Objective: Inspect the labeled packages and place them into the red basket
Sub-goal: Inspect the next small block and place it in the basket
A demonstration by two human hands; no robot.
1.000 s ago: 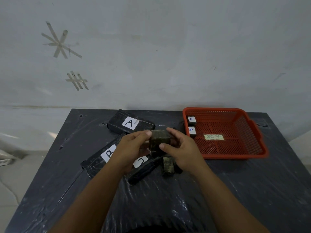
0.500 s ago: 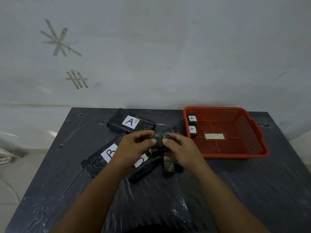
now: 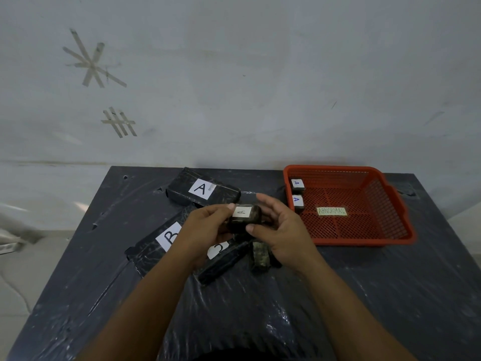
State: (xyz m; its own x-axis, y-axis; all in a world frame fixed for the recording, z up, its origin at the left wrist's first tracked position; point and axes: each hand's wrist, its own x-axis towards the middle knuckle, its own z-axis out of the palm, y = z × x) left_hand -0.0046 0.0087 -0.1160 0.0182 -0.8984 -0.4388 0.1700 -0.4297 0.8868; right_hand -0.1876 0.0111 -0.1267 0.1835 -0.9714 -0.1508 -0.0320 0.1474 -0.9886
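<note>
Turned over since a moment ago, the small package (image 3: pixel 244 217) now shows its white "A" label on top; before, only its dark wrapped side faced up.

From the head camera, both hands hold this little block up above the black table (image 3: pixel 364 295). The left hand (image 3: pixel 208 227) pinches its left end with curled fingers and thumb. The right hand (image 3: pixel 279 230) presses its thumb on the near edge, and its other fingers curve loosely behind, a bit apart.

The red basket (image 3: pixel 400 241) sits to the right, with two small "A" packages (image 3: pixel 297 194) by its left wall and a tag that says "ABNORMAL".

Three long black boxes (image 3: pixel 203 190) marked A, B and C lie on the table. One more small package (image 3: pixel 260 255) lies just under the right hand.

The held block looks small and light, and firm enough to keep its shape. Its shiny wrap may be slippery, so holding the two short ends looks best. The label can stay in sight that way.
</note>
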